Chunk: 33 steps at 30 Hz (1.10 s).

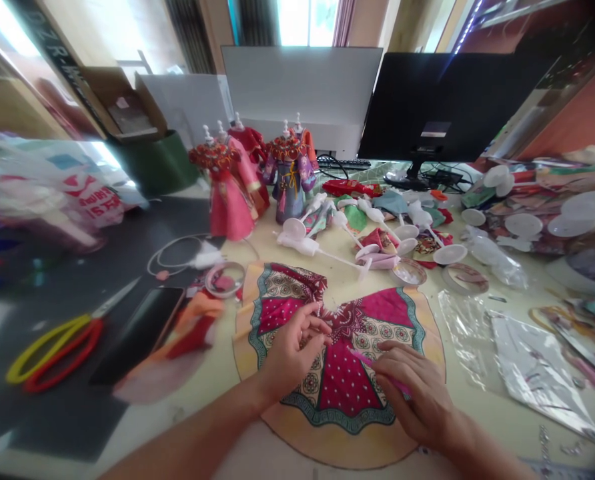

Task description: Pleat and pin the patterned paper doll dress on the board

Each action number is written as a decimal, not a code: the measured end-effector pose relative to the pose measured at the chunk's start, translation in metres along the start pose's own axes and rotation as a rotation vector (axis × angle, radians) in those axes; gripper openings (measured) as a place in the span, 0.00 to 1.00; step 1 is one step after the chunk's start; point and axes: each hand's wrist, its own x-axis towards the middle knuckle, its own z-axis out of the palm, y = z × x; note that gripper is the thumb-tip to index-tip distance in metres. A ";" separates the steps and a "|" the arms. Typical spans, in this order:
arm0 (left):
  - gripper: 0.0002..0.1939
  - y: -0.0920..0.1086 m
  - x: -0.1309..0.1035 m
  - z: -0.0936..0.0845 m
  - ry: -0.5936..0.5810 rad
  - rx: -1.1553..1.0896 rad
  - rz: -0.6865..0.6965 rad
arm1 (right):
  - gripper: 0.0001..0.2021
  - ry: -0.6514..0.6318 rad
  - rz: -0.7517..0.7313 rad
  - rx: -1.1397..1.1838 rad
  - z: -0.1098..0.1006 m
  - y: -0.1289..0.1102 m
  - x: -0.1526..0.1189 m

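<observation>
A round fan-shaped piece of patterned cloth (350, 383), like a small doll skirt, lies spread in front of me. It has magenta and cream panels, a teal wavy band and a pale orange border. Over its left part hovers my left hand (297, 343), fingers curled and thumb near the fingertips, close to the gathered inner edge. Whatever is between those fingertips is too small to make out. My right hand (412, 387) rests on the right part of the cloth, closed around a slim pink pen-like tool (362, 358) whose tip points up-left over the cloth.
Yellow-and-red scissors (62, 350), a black phone (140, 333) and orange cloth (182, 347) lie left. Dressed doll stands (227, 193) stand behind, with tipped white stands (302, 243) beside them. Tape rolls (465, 278) and clear plastic bags (540, 373) are right, monitors (442, 107) at the back.
</observation>
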 end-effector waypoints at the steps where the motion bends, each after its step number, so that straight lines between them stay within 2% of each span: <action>1: 0.20 -0.002 0.000 0.000 -0.006 0.047 0.019 | 0.09 -0.002 0.000 -0.014 0.001 0.000 0.000; 6: 0.20 -0.007 0.000 -0.001 -0.035 0.220 0.100 | 0.09 -0.029 0.008 -0.013 0.005 -0.002 0.005; 18: 0.21 -0.006 -0.001 -0.002 -0.074 0.338 0.153 | 0.09 -0.080 -0.015 -0.049 0.011 -0.002 0.004; 23: 0.21 -0.009 0.000 -0.004 -0.130 0.456 0.197 | 0.10 -0.112 -0.025 -0.024 0.013 -0.003 0.004; 33: 0.22 -0.013 0.001 -0.005 -0.135 0.545 0.255 | 0.12 -0.172 -0.037 -0.027 0.014 -0.004 0.005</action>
